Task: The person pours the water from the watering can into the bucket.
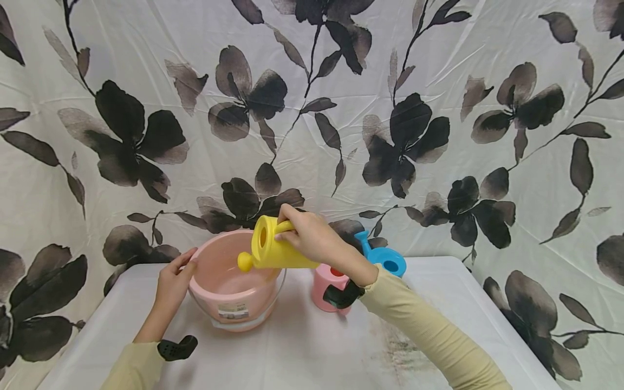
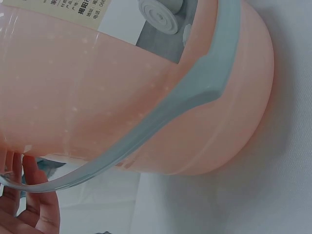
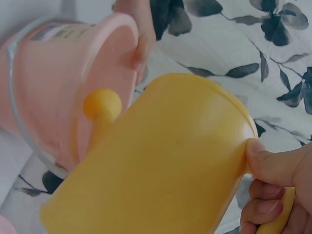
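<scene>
A yellow toy watering can (image 1: 287, 254) is tipped on its side over the pink bucket (image 1: 234, 314), its round spout head above the opening. My right hand (image 1: 307, 235) grips its handle; the right wrist view shows the fingers curled round the handle (image 3: 279, 217) and the thumb pressed on the can's body. At the left of the bucket, my left hand (image 1: 174, 279) holds the rim. In the left wrist view, its fingers (image 2: 41, 200) show behind the bucket's grey carrying handle (image 2: 161, 117). No water can be made out.
A pink watering can (image 1: 324, 287) stands under my right forearm, partly hidden by it. Behind that is a blue watering can (image 1: 387, 260). The white-covered table (image 1: 273, 357) has a dark smudge at the right; a floral cloth (image 1: 312, 135) hangs behind.
</scene>
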A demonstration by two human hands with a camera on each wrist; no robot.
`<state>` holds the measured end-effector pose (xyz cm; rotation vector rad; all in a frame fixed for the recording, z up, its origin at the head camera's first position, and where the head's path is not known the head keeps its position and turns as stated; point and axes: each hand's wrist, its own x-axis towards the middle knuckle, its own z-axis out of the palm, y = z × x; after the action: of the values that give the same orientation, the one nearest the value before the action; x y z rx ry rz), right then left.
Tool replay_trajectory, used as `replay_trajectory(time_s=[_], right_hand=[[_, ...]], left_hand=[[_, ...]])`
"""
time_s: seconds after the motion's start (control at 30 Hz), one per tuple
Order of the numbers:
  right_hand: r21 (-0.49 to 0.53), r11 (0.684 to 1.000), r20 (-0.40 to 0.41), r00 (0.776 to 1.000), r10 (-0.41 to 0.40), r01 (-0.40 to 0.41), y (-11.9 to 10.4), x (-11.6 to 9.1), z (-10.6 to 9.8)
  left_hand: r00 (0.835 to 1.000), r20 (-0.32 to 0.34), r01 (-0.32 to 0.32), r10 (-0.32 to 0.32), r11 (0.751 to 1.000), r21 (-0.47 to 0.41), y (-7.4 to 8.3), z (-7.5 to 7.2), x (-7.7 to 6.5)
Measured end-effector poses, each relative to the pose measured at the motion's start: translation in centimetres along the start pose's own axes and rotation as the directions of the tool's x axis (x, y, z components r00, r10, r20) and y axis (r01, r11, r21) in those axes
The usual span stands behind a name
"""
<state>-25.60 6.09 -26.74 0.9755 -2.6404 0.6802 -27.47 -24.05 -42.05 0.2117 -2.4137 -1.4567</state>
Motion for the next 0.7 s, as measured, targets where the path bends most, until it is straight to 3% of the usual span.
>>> replay_trajectory(time_s=[0.27,0.7], right_hand=[[0.064,0.998,-0.007,1.000,0.019,-0.019,0.6,0.3,0.0],[0.164,0.979,0.002,0.992,0.124,-0.123,1.5,0.7,0.0]], left_hand=[[1.000,0.003,0.002,-0.002,1.000,-0.006,0.0,0.0,0.0],[1.000,0.002,-0.001,0.001,1.000,-0.003,-0.1,0.1,0.0]])
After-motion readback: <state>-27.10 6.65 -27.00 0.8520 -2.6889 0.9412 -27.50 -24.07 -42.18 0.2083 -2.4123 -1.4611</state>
